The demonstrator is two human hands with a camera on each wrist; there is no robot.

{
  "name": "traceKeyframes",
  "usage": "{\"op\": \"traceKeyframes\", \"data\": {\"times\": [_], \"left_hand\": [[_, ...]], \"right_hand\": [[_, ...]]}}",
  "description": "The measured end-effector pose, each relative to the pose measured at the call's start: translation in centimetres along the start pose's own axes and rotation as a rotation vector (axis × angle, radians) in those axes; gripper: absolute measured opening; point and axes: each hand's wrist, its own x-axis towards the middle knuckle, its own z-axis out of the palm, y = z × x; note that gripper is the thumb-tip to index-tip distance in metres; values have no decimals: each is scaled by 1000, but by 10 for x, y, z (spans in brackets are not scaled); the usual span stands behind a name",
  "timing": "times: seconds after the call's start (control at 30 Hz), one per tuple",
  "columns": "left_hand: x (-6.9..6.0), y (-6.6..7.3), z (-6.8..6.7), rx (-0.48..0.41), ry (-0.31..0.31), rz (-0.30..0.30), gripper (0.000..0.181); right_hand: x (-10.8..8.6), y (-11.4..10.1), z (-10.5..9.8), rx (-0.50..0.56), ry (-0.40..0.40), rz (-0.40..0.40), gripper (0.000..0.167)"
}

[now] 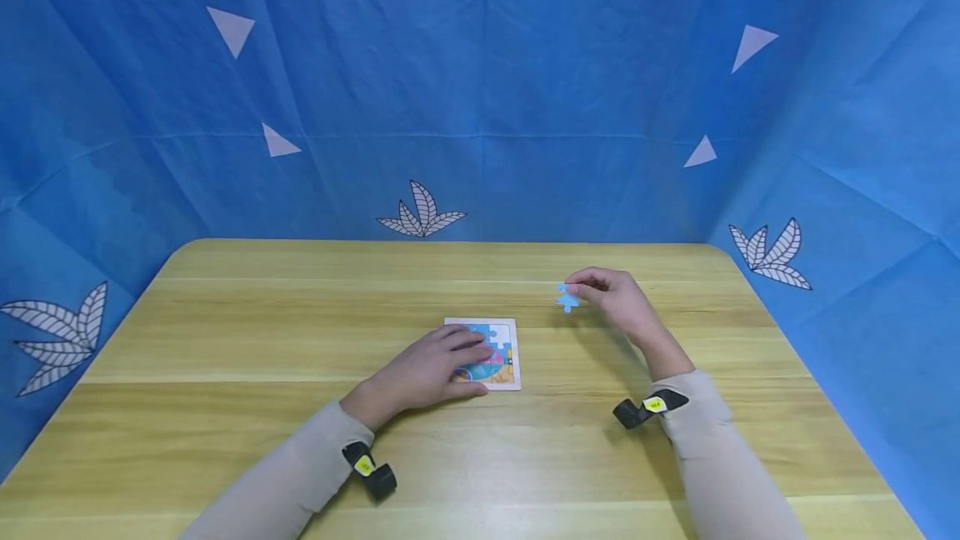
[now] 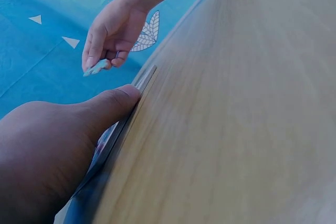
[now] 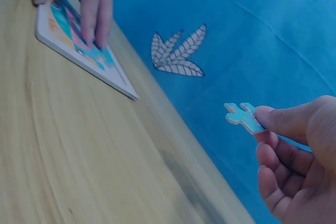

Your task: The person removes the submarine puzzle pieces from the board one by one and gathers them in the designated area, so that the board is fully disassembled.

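Light-blue and jigsaw-cut, 1 puzzle piece (image 1: 566, 300) is pinched by the right hand (image 1: 618, 300) between thumb and fingers, right of and below centre in the head view. Below centre, the white-rimmed puzzle board (image 1: 502, 334) is partly covered by the left hand (image 1: 431, 367), its fingers apart
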Motion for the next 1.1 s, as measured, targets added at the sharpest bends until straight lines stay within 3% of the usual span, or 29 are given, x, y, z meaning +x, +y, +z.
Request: {"op": "traceKeyframes", "data": {"times": [0.67, 1.1], "left_hand": [[1, -1, 1, 7, 16, 14, 60], [1, 1, 0, -15, -17, -24, 61]], "right_hand": [[3, 38, -28, -54, 14, 73, 30], [-16, 47, -40, -93, 0, 122, 31]]}}
